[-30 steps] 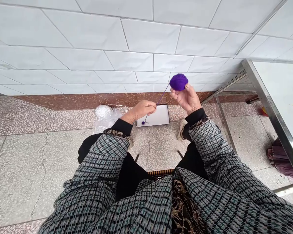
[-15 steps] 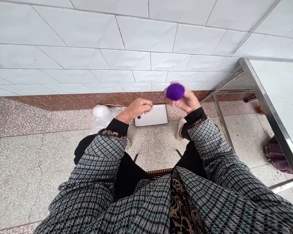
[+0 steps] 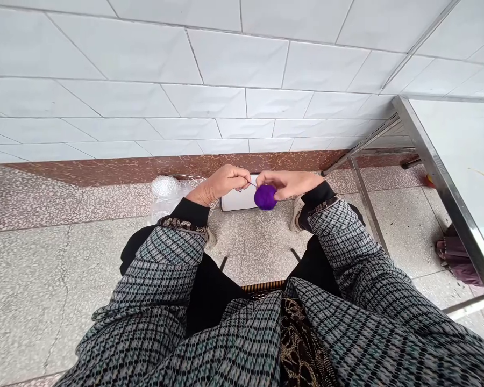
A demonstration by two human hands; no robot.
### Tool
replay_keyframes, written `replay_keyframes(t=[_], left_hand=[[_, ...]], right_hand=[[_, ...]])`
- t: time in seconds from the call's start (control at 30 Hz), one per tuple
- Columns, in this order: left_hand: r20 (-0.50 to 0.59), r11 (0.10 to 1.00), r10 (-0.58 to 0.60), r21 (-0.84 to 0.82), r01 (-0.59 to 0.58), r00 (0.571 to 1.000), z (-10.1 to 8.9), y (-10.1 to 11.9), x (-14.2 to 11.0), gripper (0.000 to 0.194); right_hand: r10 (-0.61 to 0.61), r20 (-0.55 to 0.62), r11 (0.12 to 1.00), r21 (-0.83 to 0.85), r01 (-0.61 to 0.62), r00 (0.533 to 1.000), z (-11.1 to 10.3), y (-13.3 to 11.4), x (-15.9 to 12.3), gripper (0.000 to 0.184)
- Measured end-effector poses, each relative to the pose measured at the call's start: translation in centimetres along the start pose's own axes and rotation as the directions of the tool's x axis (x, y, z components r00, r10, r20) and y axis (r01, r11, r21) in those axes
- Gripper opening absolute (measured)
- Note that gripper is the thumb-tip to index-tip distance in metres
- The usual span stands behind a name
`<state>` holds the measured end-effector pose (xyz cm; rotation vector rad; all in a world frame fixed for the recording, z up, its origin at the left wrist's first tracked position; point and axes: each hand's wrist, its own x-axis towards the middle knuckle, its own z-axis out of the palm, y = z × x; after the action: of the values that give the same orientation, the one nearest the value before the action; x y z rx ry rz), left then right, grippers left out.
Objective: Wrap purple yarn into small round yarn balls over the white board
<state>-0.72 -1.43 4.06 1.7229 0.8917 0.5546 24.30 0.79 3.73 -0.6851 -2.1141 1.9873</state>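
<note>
A ball of purple yarn [image 3: 265,197] hangs in the fingers of my right hand [image 3: 291,183], which is closed around its upper right side. My left hand [image 3: 228,183] is closed in a pinch on a dark strand of yarn [image 3: 251,184]. That strand runs the short gap between the two hands toward the ball. Beneath them on the floor lies a shallow white box [image 3: 237,200] with a dark rim, partly covered by my hands and the ball.
Left of the box, a ball of white yarn [image 3: 165,187] sits in clear plastic on the speckled floor. A metal-framed table [image 3: 435,156] stands at the right, with dark purplish cloth [image 3: 460,260] below it. The tiled wall [image 3: 210,102] rises ahead.
My right hand has come down and to the left with the purple ball, closer to my left hand. The strand between the hands is shorter. My left hand has barely moved.
</note>
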Motion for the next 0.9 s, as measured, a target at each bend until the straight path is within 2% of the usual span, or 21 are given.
replay_keyframes(t=[0.03,0.1,0.17,0.27,0.37,0.47,0.53,0.6,0.67,0.7,0.77,0.8,0.83,0.87,0.9], left_hand=[[-0.017,1.0,-0.004,-0.001,0.004,1.0,-0.1,-0.1,0.0,0.015],[-0.054,1.0,-0.019,-0.004,0.019,0.998,-0.1,-0.4,0.1,0.016],[-0.071,0.999,-0.051,-0.005,0.05,0.996,0.2,-0.7,0.3,0.017],[-0.034,0.997,-0.08,0.003,0.08,0.996,0.5,-1.0,0.6,0.017],[-0.007,0.997,-0.068,0.022,0.068,0.998,0.6,-1.2,0.9,0.019],[0.001,0.997,-0.068,0.026,0.068,0.998,1.0,-1.0,1.0,0.021],[0.049,0.997,-0.074,0.012,0.073,0.996,1.5,-0.6,1.1,0.021],[0.125,0.997,-0.076,-0.011,0.078,0.989,2.1,-0.3,1.1,0.018],[0.178,0.997,-0.074,-0.02,0.078,0.981,2.4,-0.1,1.1,0.017],[0.176,0.997,-0.072,-0.017,0.076,0.982,2.4,0.0,1.0,0.016],[0.127,0.998,-0.069,-0.002,0.07,0.99,2.0,0.0,0.9,0.015],[0.094,0.998,-0.068,0.009,0.067,0.993,1.6,-0.1,0.8,0.015],[0.065,0.998,-0.067,0.021,0.066,0.996,1.2,-0.3,0.8,0.015],[0.04,0.997,-0.066,0.032,0.064,0.997,0.9,-0.4,0.9,0.016],[0.021,0.997,-0.066,0.043,0.065,0.998,0.7,-0.6,0.9,0.017]], right_hand=[[-0.105,-0.027,0.988,0.114,0.108,0.994,-0.1,-0.1,-0.3,0.054],[-0.232,-0.246,0.915,0.273,0.297,0.941,-0.6,-0.1,-0.7,0.064],[-0.203,-0.482,0.867,0.317,0.386,0.852,-0.9,-0.1,-0.8,0.069],[-0.087,-0.667,0.883,0.292,0.367,0.74,-0.9,-0.3,-0.4,0.074],[-0.047,-0.715,0.917,0.246,0.314,0.697,-0.6,-0.9,0.1,0.076],[-0.054,-0.713,0.948,0.184,0.261,0.699,-0.6,-1.4,0.4,0.073],[-0.053,-0.705,0.966,0.144,0.216,0.708,-0.8,-1.1,0.6,0.066],[-0.03,-0.721,0.982,0.108,0.156,0.692,-0.9,-0.3,0.9,0.055],[0.014,-0.741,0.998,0.05,0.035,0.671,-0.9,0.4,1.1,0.044],[0.045,-0.701,0.998,-0.005,-0.068,0.712,-0.7,0.7,1.2,0.042],[0.142,-0.48,0.964,-0.131,-0.231,0.865,-0.3,1.0,1.0,0.041],[0.179,-0.322,0.955,-0.169,-0.242,0.93,-0.1,0.9,0.9,0.041],[0.18,-0.167,0.965,-0.159,-0.207,0.969,0.0,0.8,0.7,0.042],[0.134,-0.055,0.986,-0.095,-0.139,0.989,0.1,0.6,0.5,0.043],[0.054,-0.008,0.999,0.009,-0.054,0.999,0.2,0.4,0.3,0.046]])
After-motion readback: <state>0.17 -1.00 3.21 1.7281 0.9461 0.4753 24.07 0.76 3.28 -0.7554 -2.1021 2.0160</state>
